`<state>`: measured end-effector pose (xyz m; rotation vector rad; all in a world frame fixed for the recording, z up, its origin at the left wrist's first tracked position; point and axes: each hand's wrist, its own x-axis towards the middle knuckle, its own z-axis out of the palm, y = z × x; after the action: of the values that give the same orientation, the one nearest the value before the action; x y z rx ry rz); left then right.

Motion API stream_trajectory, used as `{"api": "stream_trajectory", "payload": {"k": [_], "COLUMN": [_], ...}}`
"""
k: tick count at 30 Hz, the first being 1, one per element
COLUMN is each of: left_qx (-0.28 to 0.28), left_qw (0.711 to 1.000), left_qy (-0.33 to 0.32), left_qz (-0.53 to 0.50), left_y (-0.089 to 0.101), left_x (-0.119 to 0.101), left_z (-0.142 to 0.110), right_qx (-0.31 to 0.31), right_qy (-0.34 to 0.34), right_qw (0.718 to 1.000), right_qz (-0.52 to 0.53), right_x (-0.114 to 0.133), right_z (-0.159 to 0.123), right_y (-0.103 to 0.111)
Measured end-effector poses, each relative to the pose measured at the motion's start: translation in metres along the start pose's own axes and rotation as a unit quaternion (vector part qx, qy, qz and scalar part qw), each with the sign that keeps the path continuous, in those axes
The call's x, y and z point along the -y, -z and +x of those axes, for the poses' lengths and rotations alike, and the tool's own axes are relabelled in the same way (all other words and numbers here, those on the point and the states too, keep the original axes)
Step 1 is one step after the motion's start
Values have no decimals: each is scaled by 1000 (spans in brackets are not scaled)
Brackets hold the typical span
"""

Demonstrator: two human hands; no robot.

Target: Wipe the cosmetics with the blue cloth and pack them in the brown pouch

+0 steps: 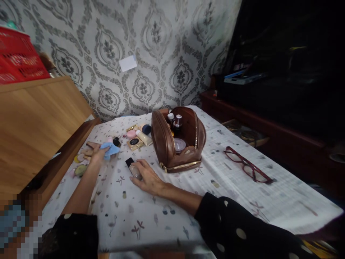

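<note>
My left hand [98, 154] is closed on a light blue cloth [110, 151] at the left of the table, close to several small cosmetics. My right hand [149, 178] has its fingers wrapped round a small clear bottle [135, 172] with a black cap, which lies tilted on the tablecloth. Just beyond that hand stands a brown toiletry bag [163, 144], unzipped at the top. Inside it, bottles with white and silvery caps [178, 121] and a round clear-lidded container [179, 144] show.
Left of the bag lie a cream tube [144, 137], a gold compact [134, 143] and a pink jar [132, 134]. Red-framed glasses [246, 164] rest at the right on the patterned tablecloth [161, 230]. A wooden panel [40, 118] borders the left, a dark television [291, 54] the right.
</note>
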<state>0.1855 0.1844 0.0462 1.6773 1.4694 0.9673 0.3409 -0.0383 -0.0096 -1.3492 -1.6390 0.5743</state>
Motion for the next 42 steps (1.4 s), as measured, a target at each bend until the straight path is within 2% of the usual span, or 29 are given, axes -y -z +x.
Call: {"api": "stream_trajectory", "payload": {"k": [3, 6, 7, 9, 10, 11, 13, 16, 18, 21, 24, 28, 32, 36, 42], "left_qx": [17, 57, 89, 227, 264, 269, 219, 111, 131, 159, 134, 93, 54, 23, 35], "left_qw": [995, 988, 984, 964, 958, 956, 955, 936, 926, 933, 952, 969, 983, 981, 950], "left_qy": [22, 30, 31, -17, -54, -101, -194, -298, -310, -282, -249, -218, -175, -113, -65], "left_qz": [-94, -143, -152, -137, -96, -51, 49, 148, 174, 157, 118, 66, -30, -159, -302], "left_y": [-4, -9, -10, -9, -8, -7, -8, -20, -35, -57, -69, -70, -67, -65, -67], "left_x": [3, 4, 2, -5, -9, -14, -23, -26, -24, -19, -15, -9, 4, 16, 19], "left_z": [-41, -96, -114, -144, -152, -157, -152, -123, -102, -81, -69, -54, -36, -22, -22], "right_qx": [-26, -66, -80, -102, -108, -111, -105, -99, -102, -105, -105, -108, -116, -112, -92], "right_qy": [-4, -54, -80, -127, -142, -152, -160, -161, -155, -143, -135, -139, -158, -178, -220], "right_qw": [999, 991, 984, 966, 958, 953, 948, 941, 936, 929, 924, 919, 902, 862, 781], "right_qz": [31, 105, 140, 201, 223, 237, 254, 281, 299, 325, 341, 353, 384, 461, 577], "right_x": [-3, -11, -14, -22, -26, -30, -36, -41, -41, -39, -36, -32, -29, -26, -19], "right_z": [4, 10, 12, 16, 17, 19, 21, 24, 25, 25, 24, 21, 17, 16, 18], "right_y": [2, 4, 5, 7, 7, 6, 4, -1, -3, -2, 2, 5, 6, 9, 10]}}
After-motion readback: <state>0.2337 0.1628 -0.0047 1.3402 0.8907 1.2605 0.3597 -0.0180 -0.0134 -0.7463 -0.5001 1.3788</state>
